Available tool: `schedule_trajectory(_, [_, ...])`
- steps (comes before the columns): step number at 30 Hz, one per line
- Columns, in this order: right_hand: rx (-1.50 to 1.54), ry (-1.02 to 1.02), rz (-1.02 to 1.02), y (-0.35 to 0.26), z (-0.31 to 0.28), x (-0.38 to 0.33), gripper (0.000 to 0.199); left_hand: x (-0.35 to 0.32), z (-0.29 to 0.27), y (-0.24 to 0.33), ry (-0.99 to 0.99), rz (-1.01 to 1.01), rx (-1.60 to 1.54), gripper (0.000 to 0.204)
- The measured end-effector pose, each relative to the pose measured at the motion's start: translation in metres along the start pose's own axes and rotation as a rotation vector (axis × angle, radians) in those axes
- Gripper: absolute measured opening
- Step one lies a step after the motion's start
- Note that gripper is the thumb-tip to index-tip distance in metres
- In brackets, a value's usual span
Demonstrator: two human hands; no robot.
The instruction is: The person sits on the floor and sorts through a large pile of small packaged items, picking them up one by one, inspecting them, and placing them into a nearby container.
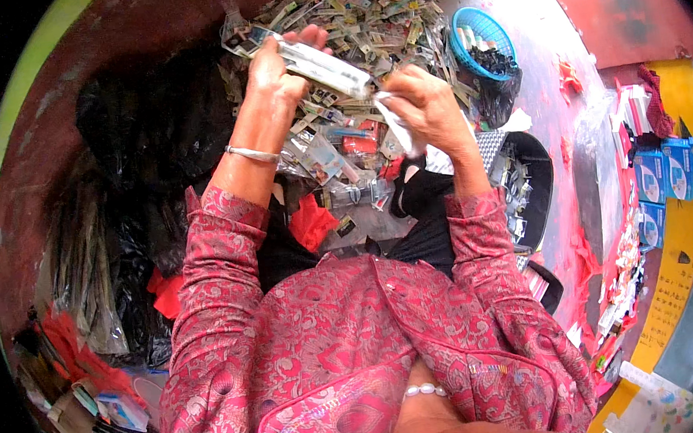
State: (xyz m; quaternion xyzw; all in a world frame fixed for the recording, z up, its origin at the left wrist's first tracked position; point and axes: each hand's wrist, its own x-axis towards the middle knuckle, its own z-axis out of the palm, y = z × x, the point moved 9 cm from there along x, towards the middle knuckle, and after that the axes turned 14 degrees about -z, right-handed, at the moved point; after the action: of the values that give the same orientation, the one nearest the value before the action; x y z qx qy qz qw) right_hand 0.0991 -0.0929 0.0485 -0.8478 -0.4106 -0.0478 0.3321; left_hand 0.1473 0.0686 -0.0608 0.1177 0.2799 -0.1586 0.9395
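Note:
My left hand (275, 78) is wrapped round a long, narrow white package (325, 68) in clear plastic, with the fingertips showing past its far edge. The package slants down to the right, toward my right hand (429, 108). That hand is closed in a pinch just beyond the package's right end. A white strip (398, 123) of paper or film hangs from its fingers; whether it joins the package cannot be made out. Beneath and beyond both hands lies a large heap of small packaged items (361, 9) in clear wraps, many of them long and thin.
A blue plastic basket (457, 27) stands right of the heap. Black plastic bags (136, 119) lie at the left, above a bundle of clear sleeves (83, 272). Beside my right forearm sits a black container (538, 191) of small items. Blue boxes (679, 171) are stacked far right.

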Motion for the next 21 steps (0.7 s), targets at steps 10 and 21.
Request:
schedule_trajectory(10, [1.466, 0.186, 0.597, 0.03, 0.05, -0.031, 0.04, -0.017, 0.044, 0.0, -0.352, 0.039, 0.044, 0.043])
schedule_trajectory(21, [1.2, 0.338, 0.557, 0.018, 0.064, -0.018, 0.028, -0.017, 0.047, -0.039, -0.349, -0.025, 0.194, 0.035])
